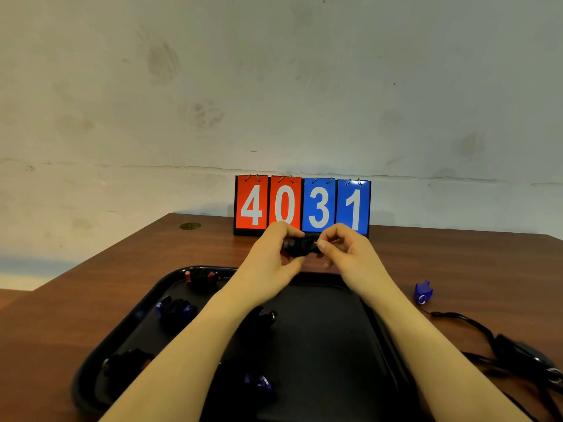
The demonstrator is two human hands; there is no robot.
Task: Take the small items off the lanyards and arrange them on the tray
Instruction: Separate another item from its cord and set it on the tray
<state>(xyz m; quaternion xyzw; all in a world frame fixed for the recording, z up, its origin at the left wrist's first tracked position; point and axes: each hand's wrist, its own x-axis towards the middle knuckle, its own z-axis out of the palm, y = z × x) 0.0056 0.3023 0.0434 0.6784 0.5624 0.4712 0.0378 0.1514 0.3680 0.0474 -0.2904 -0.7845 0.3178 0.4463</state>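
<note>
Working a small black item [300, 247] free between both hands, we are mid-way through one detaching step, held above the far rim of the black tray [377, 324]. Our left hand [275, 254] curls round the dark bundle from the left; our right hand [344, 249] pinches its right end between thumb and forefinger, where a clip or ring seems to sit. Both grips are narrow and occupied. Whether the bundle is the item alone or item plus wound cord we cannot tell; it is dark and partly hidden by fingers.

On the tray, several pieces already lie apart from one another: a black-and-red one [202, 277] near the far left corner, a black-and-blue one [175, 310] below it, a black one [263, 318] beside our left forearm, another dark one [126, 365] at the near left, and a blue one [259, 383] near the front. We judge the task well along but unfinished.

On the bench [91, 300] to the right, a blue whistle-like item [423, 292] still sits on its ring, joined to a black lanyard [475, 325] that trails to a heap of cords [524, 357] at the right edge. A flip scoreboard [301, 205] reading 4031 stands behind.

Next move, as we judge it: open the clasp with the right fingertips while the left steadies, then set the freed piece in the open right half of the tray.
</note>
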